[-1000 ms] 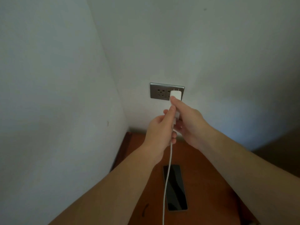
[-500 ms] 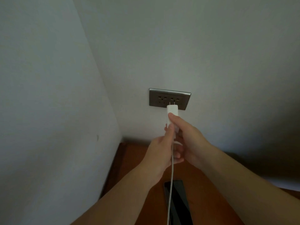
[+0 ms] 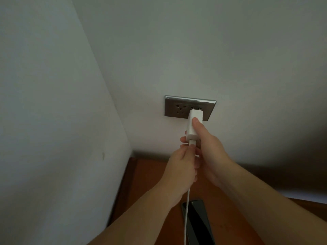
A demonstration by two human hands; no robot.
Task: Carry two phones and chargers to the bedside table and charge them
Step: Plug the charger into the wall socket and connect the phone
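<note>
Charger [image 3: 193, 124] now up at the socket [image 3: 177, 109], right hand [image 3: 212, 152] around it, left hand [image 3: 180, 167] pinched on cable [image 3: 186, 209].

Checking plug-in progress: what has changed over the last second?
The charger has risen from just below the outlet to its right socket, prongs at the slots. The left hand slid from the charger's body down to the cable at its base. Unchanged: right hand grips the charger; phone lies on the table.

white charger [image 3: 193, 121]: at right socket of outlet [image 3: 175, 109] | cable [image 3: 186, 209]: hanging down | black phone [image 3: 199, 223]: flat on bedside table [image 3: 150, 183]
</note>
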